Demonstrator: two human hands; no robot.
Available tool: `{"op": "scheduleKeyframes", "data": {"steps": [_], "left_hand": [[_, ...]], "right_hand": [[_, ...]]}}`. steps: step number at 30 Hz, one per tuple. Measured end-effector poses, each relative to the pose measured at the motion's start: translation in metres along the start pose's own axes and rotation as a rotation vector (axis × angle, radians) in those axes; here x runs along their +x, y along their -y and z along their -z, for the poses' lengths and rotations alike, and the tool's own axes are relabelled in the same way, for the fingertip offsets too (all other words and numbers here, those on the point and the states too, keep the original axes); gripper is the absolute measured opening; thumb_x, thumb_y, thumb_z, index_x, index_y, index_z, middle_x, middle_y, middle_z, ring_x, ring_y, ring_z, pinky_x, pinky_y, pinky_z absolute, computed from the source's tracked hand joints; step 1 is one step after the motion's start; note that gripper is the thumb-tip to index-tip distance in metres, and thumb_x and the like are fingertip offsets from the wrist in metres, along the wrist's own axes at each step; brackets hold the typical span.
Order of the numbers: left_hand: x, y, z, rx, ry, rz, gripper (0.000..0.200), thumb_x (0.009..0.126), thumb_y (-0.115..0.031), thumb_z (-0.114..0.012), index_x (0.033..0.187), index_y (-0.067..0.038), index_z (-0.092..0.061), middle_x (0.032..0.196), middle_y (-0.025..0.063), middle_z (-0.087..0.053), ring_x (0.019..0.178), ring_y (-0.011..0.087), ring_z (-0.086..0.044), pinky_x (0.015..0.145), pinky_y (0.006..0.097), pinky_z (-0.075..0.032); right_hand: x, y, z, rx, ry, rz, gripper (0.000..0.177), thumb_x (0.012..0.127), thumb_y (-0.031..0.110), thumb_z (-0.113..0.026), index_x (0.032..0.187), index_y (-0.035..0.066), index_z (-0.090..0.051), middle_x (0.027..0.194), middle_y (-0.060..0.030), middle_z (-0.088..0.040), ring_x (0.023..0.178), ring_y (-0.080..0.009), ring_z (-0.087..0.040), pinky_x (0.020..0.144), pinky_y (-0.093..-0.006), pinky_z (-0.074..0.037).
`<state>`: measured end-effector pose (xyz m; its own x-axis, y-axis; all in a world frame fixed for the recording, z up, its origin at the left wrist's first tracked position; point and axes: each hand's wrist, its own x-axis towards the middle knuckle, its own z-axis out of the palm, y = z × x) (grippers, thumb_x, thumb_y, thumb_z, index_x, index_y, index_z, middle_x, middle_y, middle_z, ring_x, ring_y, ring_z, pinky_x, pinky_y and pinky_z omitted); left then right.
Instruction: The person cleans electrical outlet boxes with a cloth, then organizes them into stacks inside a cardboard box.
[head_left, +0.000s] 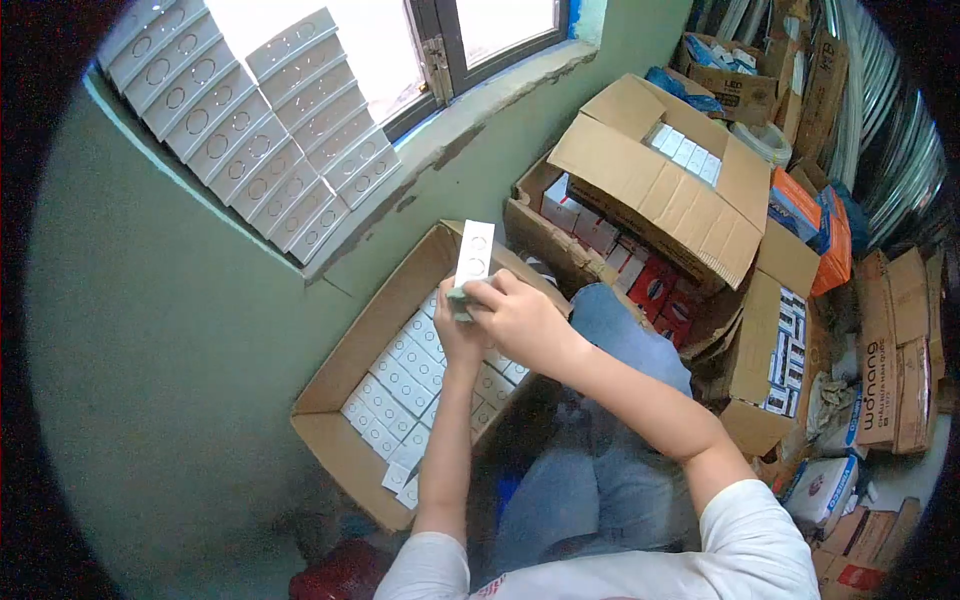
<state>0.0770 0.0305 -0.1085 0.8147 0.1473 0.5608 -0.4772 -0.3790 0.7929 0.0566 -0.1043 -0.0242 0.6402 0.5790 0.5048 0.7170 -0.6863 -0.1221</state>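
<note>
A white rectangular box (475,252) with circles printed on its face stands up from my two hands, above an open cardboard box (340,385). My left hand (458,325) is wrapped round its lower end. My right hand (512,312) meets the left there, its fingers bent over a small greenish thing (459,299) that I cannot make out. Below my hands, rows of similar white boxes (405,362) lie in the cardboard box, some partly hidden by my left forearm.
White boxes (215,130) are stacked in rows on the window sill (440,150). To the right stand an open carton (640,170), a carton of small boxes (755,370), flattened cardboard (893,350) and coiled tubing (875,120). My knees are beside the cardboard box.
</note>
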Motion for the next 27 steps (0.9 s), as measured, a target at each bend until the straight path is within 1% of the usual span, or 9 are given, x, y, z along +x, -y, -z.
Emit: {"op": "scheduleKeyframes", "data": {"steps": [2, 4, 7, 12, 15, 16, 18, 23, 27], "left_hand": [[-0.006, -0.007, -0.005, -0.102, -0.052, 0.196, 0.040, 0.075, -0.013, -0.077, 0.107, -0.002, -0.056, 0.094, 0.0127, -0.062, 0.081, 0.0246, -0.064, 0.068, 0.0379, -0.051], [-0.010, -0.016, -0.007, 0.106, 0.000, 0.124, 0.043, 0.073, -0.013, -0.079, 0.107, -0.001, -0.055, 0.089, 0.0161, -0.061, 0.078, 0.0303, -0.063, 0.067, 0.0382, -0.051], [-0.014, -0.021, -0.017, 0.058, -0.022, 0.043, 0.041, 0.072, -0.010, -0.077, 0.106, -0.001, -0.055, 0.088, 0.0183, -0.060, 0.078, 0.0347, -0.061, 0.069, 0.0411, -0.050], [-0.007, -0.010, -0.004, 0.122, -0.037, 0.083, 0.041, 0.072, -0.010, -0.075, 0.107, -0.001, -0.055, 0.091, 0.0189, -0.060, 0.082, 0.0356, -0.062, 0.069, 0.0420, -0.050], [-0.008, -0.011, -0.005, 0.111, -0.057, 0.095, 0.051, 0.073, -0.011, -0.076, 0.118, -0.001, -0.055, 0.096, 0.0177, -0.061, 0.084, 0.0341, -0.063, 0.071, 0.0408, -0.051], [-0.009, -0.016, -0.007, 0.150, -0.061, 0.032, 0.042, 0.072, -0.013, -0.081, 0.104, -0.002, -0.057, 0.092, 0.0127, -0.062, 0.081, 0.0249, -0.065, 0.065, 0.0338, -0.056], [-0.017, -0.019, -0.017, 0.139, -0.063, -0.022, 0.044, 0.071, -0.013, -0.082, 0.105, -0.001, -0.056, 0.091, 0.0124, -0.061, 0.079, 0.0237, -0.065, 0.064, 0.0327, -0.056], [-0.018, -0.011, -0.015, 0.140, -0.031, 0.039, 0.043, 0.073, -0.006, -0.077, 0.109, -0.001, -0.055, 0.092, 0.0104, -0.060, 0.077, 0.0214, -0.062, 0.061, 0.0314, -0.055], [-0.012, -0.003, -0.010, 0.089, -0.069, 0.165, 0.045, 0.075, -0.011, -0.075, 0.113, 0.000, -0.055, 0.099, 0.0165, -0.063, 0.089, 0.0340, -0.064, 0.076, 0.0403, -0.051]], "right_hand": [[0.005, -0.005, -0.001, 0.006, -0.071, -0.017, 0.018, 0.069, 0.011, -0.065, 0.086, 0.005, -0.067, 0.108, -0.0044, -0.060, 0.092, -0.0233, -0.057, 0.078, -0.0319, -0.054], [0.011, -0.021, 0.000, -0.041, -0.150, -0.134, 0.019, 0.069, 0.009, -0.064, 0.088, 0.004, -0.067, 0.109, -0.0052, -0.061, 0.092, -0.0268, -0.057, 0.079, -0.0328, -0.054], [0.013, -0.035, 0.002, -0.097, -0.263, -0.175, 0.020, 0.068, 0.006, -0.066, 0.087, 0.003, -0.067, 0.112, -0.0062, -0.061, 0.092, -0.0274, -0.057, 0.077, -0.0342, -0.054], [0.000, 0.000, 0.001, 0.033, -0.179, 0.009, 0.019, 0.069, 0.012, -0.065, 0.085, 0.003, -0.069, 0.109, -0.0030, -0.062, 0.092, -0.0235, -0.057, 0.079, -0.0316, -0.053], [0.005, -0.007, 0.000, -0.023, -0.158, -0.076, 0.021, 0.070, 0.010, -0.063, 0.089, 0.003, -0.067, 0.109, -0.0055, -0.060, 0.093, -0.0252, -0.057, 0.080, -0.0323, -0.053], [0.009, -0.016, 0.000, -0.053, -0.170, -0.132, 0.024, 0.070, 0.009, -0.063, 0.093, 0.002, -0.067, 0.111, -0.0069, -0.059, 0.093, -0.0261, -0.056, 0.081, -0.0328, -0.053], [0.014, -0.030, 0.000, -0.179, -0.221, -0.256, 0.034, 0.071, 0.009, -0.063, 0.103, -0.001, -0.061, 0.118, -0.0129, -0.054, 0.098, -0.0295, -0.054, 0.080, -0.0343, -0.054], [-0.008, -0.009, -0.005, -0.080, -0.061, -0.159, 0.027, 0.074, 0.010, -0.061, 0.099, 0.000, -0.063, 0.115, -0.0117, -0.054, 0.099, -0.0287, -0.054, 0.080, -0.0329, -0.055], [-0.001, -0.001, -0.003, -0.010, -0.063, -0.081, 0.028, 0.072, 0.007, -0.063, 0.099, 0.001, -0.064, 0.118, -0.0102, -0.056, 0.098, -0.0278, -0.056, 0.078, -0.0347, -0.057]]}}
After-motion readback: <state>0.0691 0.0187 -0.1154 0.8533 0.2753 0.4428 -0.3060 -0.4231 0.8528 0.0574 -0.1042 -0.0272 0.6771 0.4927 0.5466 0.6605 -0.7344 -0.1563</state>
